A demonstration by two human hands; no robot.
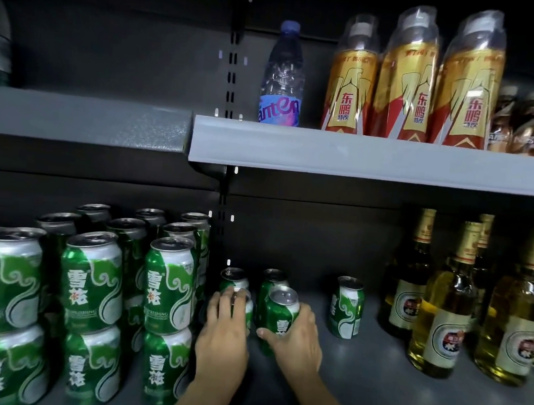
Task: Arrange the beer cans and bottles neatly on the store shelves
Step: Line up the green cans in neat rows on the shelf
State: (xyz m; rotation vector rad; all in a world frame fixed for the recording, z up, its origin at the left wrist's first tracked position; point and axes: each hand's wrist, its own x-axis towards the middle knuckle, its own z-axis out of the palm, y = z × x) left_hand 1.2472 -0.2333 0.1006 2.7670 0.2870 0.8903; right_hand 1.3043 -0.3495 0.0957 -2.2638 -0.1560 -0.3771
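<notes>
Lower shelf [389, 378], dark grey deck, carries the work. Largest mass: stacked cans [92, 288], two tiers, several rows deep, packed just outboard of the left grip. Beer bottles [447, 322] stand well off to the far side of the right grip. Upper shelf [357, 155] overhangs both hands.

Right hand [297, 340] is wrapped round the near can [279, 317], fingers curled across its front, thumb side hidden; can upright, base seems on or just off the deck, cannot tell which. Left hand [221, 341] is cupped over the side and rim of a second can [242, 308], mostly covering it; grip looks closed but light.

Two rear cans [272, 281] stand just behind the held pair. A lone can [346, 309] sits apart, beyond the right grip toward the bottles.

Judgement: step in hand is squaring these loose cans into rows beside the stack. Do it well by sliding, not lifting; keep both upright, labels forward, front faces flush with the stack's front row.

Room: open deck between right grip and lone can, and in front of both hands. Tight on the left grip's outer side, since nudging the stack risks toppling the top tier. Overhang limits lift height.
</notes>
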